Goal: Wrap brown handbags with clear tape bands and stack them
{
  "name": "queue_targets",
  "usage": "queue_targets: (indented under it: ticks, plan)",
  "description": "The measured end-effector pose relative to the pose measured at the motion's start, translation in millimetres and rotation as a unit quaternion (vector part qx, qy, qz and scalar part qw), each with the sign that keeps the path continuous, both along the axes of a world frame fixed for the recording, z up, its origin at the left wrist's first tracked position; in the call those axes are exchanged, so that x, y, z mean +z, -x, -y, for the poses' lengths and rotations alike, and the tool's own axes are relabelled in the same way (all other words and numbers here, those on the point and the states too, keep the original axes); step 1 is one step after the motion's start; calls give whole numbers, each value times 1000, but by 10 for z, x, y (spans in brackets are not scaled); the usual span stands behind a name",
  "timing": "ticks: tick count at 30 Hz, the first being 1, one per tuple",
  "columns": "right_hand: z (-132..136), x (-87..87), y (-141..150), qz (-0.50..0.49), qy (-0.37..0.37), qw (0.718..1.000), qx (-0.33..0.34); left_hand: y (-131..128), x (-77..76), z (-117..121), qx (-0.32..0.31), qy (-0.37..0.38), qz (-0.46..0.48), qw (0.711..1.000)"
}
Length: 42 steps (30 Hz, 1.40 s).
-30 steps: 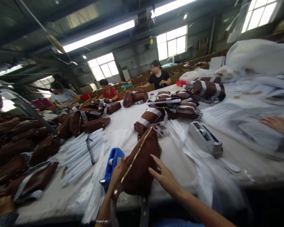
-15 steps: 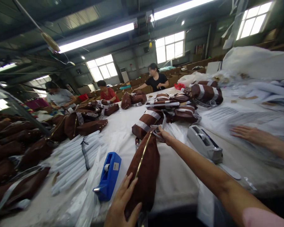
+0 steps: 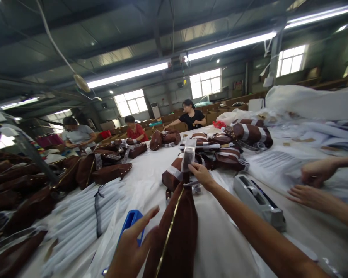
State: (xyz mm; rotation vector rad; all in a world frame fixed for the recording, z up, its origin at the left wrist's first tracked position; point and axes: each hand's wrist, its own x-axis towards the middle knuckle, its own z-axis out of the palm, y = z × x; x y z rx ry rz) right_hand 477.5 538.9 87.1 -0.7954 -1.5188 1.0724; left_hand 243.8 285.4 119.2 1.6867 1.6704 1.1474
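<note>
A brown bag (image 3: 184, 231) with a gold zipper (image 3: 171, 227) lies lengthwise in front of me. My right hand (image 3: 201, 175), beyond its far end, pinches a strap wrapped in clear plastic (image 3: 188, 154), which stands up from the bag's end. My left hand (image 3: 133, 243) is open, thumb and fingers spread, at the bag's near left side. It partly covers a blue tape dispenser (image 3: 131, 219); whether it touches the dispenser or the bag I cannot tell. Just past the far end sits another brown bag banded in white (image 3: 171, 175).
Bundled white rolls (image 3: 84, 216) lie left, beside piled brown bags (image 3: 104, 170). A grey tape dispenser (image 3: 258, 202) stands right. Another person's hands (image 3: 313, 189) work over plastic sheets (image 3: 275, 162) there. More wrapped bags (image 3: 229, 154) and several people are across the table.
My right hand has raised the plastic-wrapped strap upright. My left hand has lifted off the bag and moved left over the blue dispenser. A second hand of the neighbour has appeared at right.
</note>
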Motion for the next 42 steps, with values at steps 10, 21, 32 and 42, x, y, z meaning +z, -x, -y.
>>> queue_targets:
  ticks: [10, 21, 32, 42]
  plan:
    - [195, 71, 43, 59, -51, 997, 16, -721, 391, -1980, -140, -78, 246, 956]
    - [87, -392, 128, 6, 41, 998, 46, -782, 167, -2433, -139, -87, 294, 942]
    - [-5, -371, 5, -15, 90, 995, 49, -625, -328, -2332, -161, -36, 262, 951]
    - [-171, 129, -22, -115, 181, 973, 82, -711, -336, -2254, -198, -14, 222, 955]
